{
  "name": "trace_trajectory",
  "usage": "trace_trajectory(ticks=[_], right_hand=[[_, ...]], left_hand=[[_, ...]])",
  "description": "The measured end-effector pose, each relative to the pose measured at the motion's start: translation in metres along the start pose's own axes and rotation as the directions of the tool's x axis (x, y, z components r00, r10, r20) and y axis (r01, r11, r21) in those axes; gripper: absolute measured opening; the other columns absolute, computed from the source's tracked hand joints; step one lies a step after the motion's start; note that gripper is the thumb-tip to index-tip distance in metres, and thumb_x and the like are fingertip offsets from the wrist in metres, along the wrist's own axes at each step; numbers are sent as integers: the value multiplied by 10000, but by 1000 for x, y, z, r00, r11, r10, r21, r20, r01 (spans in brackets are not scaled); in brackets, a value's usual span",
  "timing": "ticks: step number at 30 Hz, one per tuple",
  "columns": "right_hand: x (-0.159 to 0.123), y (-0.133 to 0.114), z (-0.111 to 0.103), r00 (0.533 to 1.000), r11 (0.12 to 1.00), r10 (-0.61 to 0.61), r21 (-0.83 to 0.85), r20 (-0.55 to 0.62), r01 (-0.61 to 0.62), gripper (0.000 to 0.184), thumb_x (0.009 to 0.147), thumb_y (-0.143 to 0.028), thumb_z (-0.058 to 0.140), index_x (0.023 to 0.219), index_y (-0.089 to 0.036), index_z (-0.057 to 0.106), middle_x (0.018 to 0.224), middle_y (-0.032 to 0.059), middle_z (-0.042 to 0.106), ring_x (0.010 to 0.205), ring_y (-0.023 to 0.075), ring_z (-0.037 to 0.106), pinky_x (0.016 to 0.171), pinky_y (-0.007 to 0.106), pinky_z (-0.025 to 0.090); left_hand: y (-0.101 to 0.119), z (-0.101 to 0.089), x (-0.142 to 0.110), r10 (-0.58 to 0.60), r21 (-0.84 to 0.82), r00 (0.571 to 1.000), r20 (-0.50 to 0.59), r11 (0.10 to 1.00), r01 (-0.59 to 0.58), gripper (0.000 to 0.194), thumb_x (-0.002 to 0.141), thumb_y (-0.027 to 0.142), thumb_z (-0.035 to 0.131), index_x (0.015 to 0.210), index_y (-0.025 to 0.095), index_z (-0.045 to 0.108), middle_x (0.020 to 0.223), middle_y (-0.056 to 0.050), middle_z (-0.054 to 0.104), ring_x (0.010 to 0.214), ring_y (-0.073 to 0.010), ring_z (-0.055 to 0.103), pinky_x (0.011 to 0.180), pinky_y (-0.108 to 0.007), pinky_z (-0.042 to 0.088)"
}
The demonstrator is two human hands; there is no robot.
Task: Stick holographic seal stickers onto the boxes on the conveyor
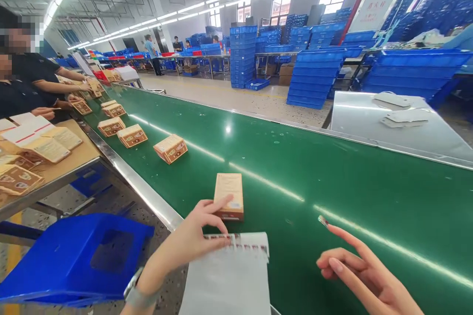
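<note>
My left hand (pixel 199 231) pinches the top of a white sheet of labels (pixel 236 280), whose upper edge curls over and shows rows of small dark-printed stickers. Its index finger stretches forward onto a cream-and-brown box (pixel 228 189) lying on the green conveyor belt (pixel 284 177). To the right, my right hand (pixel 362 270) hovers over the belt, its index finger pointing forward and its other fingers curled. A small shiny sticker (pixel 322 221) clings to that index fingertip; its print is too small to read.
Several similar boxes (pixel 170 148) sit farther up the belt. Co-workers (pixel 33 74) handle boxes at the left, beside a table (pixel 86 155) stacked with cartons. A blue plastic chair (pixel 74 256) stands below. Across the belt are a metal table (pixel 354 108) and stacked blue crates (pixel 314 78).
</note>
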State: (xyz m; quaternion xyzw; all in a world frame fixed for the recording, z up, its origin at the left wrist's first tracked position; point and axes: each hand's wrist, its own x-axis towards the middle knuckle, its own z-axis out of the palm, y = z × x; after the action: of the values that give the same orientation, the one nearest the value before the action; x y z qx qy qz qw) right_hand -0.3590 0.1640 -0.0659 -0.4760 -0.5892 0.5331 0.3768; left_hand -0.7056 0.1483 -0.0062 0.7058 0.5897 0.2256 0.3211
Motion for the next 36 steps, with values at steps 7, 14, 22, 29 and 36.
trace_trajectory(ticks=[7,14,22,29,36], right_hand=[[33,-37,32,992,988,92,132,-82,-81,315,875,-521,690,1030,-249,725,1361,88,650,1226,281,621,1041,428,512],[53,-42,63,977,955,212,210,16,-211,330,832,-534,728,894,-211,741,1290,106,692,1243,299,604,1066,443,436],[47,-44,50,979,975,203,90,5,-203,365,798,-561,741,788,-199,696,1372,127,634,1251,319,592,956,394,497],[35,-37,39,995,985,71,-150,-75,-81,336,835,-535,690,815,-200,672,1394,147,598,1170,303,639,919,423,542],[31,-35,30,964,950,32,-291,-263,-111,351,862,-488,671,1064,-231,545,1152,101,710,715,197,716,602,333,545]], left_hand=[[48,66,-30,7,-55,979,203,998,4,150,790,59,709,752,203,699,1671,48,234,1293,-318,427,917,-447,562],[47,80,-23,162,62,966,202,982,-177,162,840,76,697,734,179,631,1643,62,317,1139,-271,510,924,-466,545],[55,91,-22,243,74,948,205,962,-262,144,832,120,737,744,178,639,1577,30,430,1033,-239,550,846,-417,551],[64,100,-20,274,72,934,230,952,-297,112,844,174,746,757,183,677,1506,10,508,999,-227,555,827,-389,546],[72,109,-16,300,36,917,261,947,-320,119,849,210,744,753,186,678,1447,-29,572,937,-223,637,766,-344,536]])
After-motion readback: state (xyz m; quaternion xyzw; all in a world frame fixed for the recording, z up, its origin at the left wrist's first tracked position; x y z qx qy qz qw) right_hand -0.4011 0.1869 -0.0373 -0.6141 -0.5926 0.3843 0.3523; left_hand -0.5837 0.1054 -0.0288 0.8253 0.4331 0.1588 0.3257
